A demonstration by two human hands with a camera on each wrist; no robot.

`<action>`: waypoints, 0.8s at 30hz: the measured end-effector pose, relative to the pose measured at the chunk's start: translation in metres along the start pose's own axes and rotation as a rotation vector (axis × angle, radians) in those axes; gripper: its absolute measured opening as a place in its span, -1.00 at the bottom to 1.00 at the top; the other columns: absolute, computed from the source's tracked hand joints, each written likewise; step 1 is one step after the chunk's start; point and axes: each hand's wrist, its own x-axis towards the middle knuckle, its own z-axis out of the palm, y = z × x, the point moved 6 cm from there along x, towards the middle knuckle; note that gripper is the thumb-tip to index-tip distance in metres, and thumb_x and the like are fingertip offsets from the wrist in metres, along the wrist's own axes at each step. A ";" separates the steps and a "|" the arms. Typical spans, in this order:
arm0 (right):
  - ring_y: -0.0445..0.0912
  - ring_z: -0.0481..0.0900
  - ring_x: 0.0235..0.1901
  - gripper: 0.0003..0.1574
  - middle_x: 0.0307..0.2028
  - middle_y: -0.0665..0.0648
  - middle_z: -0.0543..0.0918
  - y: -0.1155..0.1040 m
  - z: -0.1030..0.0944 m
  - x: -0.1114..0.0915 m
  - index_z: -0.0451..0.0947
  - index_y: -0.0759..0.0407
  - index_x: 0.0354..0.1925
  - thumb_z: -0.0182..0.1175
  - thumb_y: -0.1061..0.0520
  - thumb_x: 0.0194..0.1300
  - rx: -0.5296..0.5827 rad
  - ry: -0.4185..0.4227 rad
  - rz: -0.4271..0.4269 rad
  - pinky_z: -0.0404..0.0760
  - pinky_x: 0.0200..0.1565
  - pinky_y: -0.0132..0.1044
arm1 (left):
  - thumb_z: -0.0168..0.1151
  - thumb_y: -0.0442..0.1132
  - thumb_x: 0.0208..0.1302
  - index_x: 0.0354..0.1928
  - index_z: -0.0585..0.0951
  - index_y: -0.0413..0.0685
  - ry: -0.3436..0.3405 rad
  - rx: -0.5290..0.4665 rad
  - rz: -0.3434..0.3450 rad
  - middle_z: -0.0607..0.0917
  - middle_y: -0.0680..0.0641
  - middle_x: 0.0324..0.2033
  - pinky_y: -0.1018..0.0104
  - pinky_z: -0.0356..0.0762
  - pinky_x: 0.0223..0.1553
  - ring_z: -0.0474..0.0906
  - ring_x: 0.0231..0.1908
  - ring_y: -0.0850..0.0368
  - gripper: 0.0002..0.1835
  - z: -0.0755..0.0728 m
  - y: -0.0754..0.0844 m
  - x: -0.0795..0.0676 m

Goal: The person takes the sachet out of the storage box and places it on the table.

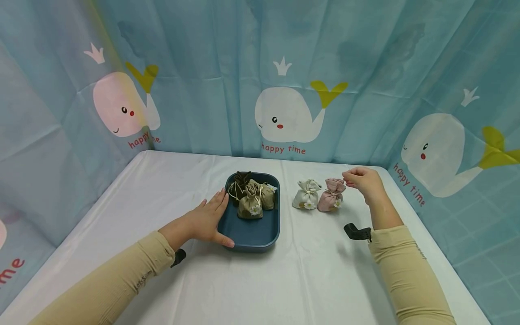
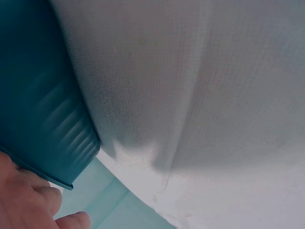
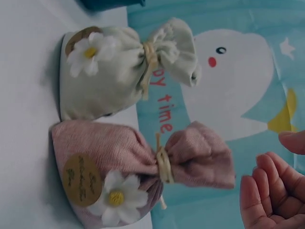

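Observation:
My left hand [image 1: 205, 221] lies against the left side of a dark blue tray [image 1: 252, 235], fingers stretched along its rim and thumb at the near left corner. In the left wrist view, fingertips [image 2: 47, 195] show beside the tray's rim. Inside the tray sit a dark brown pouch [image 1: 242, 179], an olive pouch [image 1: 249, 207] and a tan pouch [image 1: 268, 197]. To the right, a pink drawstring pouch [image 3: 102, 148] stands beside a pale cream pouch [image 3: 107, 78], each with a white flower. My right hand [image 1: 365, 181] hovers by the pink pouch's gathered top, its loosely bent fingers holding nothing.
White cloth [image 1: 260, 289] covers the table. Blue curtains [image 1: 203, 90] printed with whales rise behind it and at both sides. A black wrist-camera mount [image 1: 357, 232] juts from the right sleeve, and another [image 1: 178, 257] shows below the left wrist.

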 end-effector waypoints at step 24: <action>0.05 0.56 -0.17 -0.54 -0.14 0.29 0.59 -0.073 0.042 -0.018 0.51 0.38 -0.09 0.17 -0.01 0.26 0.087 -0.182 -0.135 0.48 -0.02 -0.04 | 0.06 0.62 -0.33 0.41 -0.24 -0.21 0.011 -0.014 0.016 -0.34 -0.20 0.40 -0.18 -0.15 0.26 -0.35 0.39 -0.09 0.44 -0.002 0.002 -0.002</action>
